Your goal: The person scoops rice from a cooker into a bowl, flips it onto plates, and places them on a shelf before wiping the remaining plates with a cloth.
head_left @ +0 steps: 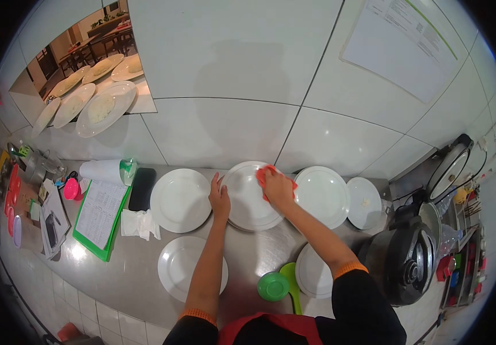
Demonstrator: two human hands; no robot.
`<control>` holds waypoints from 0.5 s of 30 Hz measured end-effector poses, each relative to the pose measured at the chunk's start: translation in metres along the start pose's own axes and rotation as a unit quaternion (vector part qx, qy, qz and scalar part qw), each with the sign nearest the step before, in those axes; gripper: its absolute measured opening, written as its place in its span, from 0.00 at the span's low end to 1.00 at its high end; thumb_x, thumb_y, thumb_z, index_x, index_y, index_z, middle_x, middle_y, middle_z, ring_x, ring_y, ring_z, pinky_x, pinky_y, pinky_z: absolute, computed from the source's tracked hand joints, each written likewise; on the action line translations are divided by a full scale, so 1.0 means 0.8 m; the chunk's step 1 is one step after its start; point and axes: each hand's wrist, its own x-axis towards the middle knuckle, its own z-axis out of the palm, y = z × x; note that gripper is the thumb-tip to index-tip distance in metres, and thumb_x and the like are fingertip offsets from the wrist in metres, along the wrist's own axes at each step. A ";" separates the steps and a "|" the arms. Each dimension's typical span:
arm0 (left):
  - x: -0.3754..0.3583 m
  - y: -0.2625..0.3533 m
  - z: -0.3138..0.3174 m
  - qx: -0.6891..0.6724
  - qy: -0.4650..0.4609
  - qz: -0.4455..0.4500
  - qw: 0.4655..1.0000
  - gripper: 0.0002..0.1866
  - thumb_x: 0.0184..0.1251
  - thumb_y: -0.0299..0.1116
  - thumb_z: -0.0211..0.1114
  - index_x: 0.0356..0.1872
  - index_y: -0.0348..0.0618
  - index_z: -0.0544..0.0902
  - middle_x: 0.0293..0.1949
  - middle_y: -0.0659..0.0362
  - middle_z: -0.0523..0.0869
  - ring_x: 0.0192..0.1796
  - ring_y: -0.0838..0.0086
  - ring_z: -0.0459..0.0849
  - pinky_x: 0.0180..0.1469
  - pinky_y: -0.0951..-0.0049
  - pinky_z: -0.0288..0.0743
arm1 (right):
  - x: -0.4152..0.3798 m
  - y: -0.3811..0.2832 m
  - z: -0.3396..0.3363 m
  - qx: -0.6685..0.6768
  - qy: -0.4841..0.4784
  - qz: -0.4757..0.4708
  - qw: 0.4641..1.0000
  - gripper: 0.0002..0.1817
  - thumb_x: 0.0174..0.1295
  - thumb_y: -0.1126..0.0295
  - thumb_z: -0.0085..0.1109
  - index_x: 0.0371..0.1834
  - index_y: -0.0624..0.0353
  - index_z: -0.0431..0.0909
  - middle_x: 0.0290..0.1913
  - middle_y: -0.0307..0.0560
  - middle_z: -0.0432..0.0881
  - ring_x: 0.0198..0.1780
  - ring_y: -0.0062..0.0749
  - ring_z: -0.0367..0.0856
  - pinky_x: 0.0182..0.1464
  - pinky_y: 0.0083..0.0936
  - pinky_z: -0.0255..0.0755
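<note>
In the middle of the metal counter lies a white plate (245,198), with more plate rims showing beneath it. My right hand (278,188) presses a crumpled orange-red cloth (263,173) onto the plate's upper right part, fingers closed around it. At the plate's left rim is my left hand (219,196), its fingers stretched upward and slightly apart; how firmly it touches the rim is hard to see. White plates flank it, one on the left (180,200) and one on the right (323,197). Another white plate (185,267) sits nearer me, partly behind my left forearm.
A green bowl (273,286) and green ladle-like utensil (294,290) lie near the front edge. To the right stands a black rice cooker (403,261). Leftward are a green clipboard (94,221), white tissues (139,224) and a pass-through opening with plates of rice (103,109).
</note>
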 end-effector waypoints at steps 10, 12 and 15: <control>0.006 -0.021 -0.003 -0.003 -0.022 -0.007 1.000 0.19 0.63 0.21 0.48 0.57 0.34 0.67 0.53 0.48 0.77 0.55 0.66 0.76 0.58 0.74 0.64 | -0.047 -0.101 0.001 0.175 -0.046 -0.056 0.982 0.13 0.47 0.69 0.54 0.38 0.57 0.73 0.29 0.53 0.80 0.30 0.51 0.79 0.33 0.42 0.72; 0.007 -0.023 -0.005 -0.033 -0.023 -0.029 0.999 0.18 0.64 0.22 0.47 0.55 0.33 0.68 0.53 0.48 0.77 0.57 0.66 0.75 0.59 0.73 0.63 | 0.002 -0.096 0.012 0.186 -0.040 -0.041 0.981 0.13 0.47 0.69 0.54 0.38 0.56 0.73 0.28 0.54 0.80 0.30 0.52 0.79 0.33 0.42 0.72; 0.006 -0.013 -0.005 -0.028 -0.020 -0.026 0.999 0.18 0.64 0.22 0.48 0.55 0.33 0.69 0.53 0.48 0.76 0.57 0.65 0.75 0.59 0.72 0.63 | 0.006 -0.097 0.013 0.197 -0.040 -0.028 0.979 0.14 0.46 0.69 0.54 0.38 0.55 0.73 0.28 0.54 0.79 0.31 0.52 0.78 0.33 0.43 0.72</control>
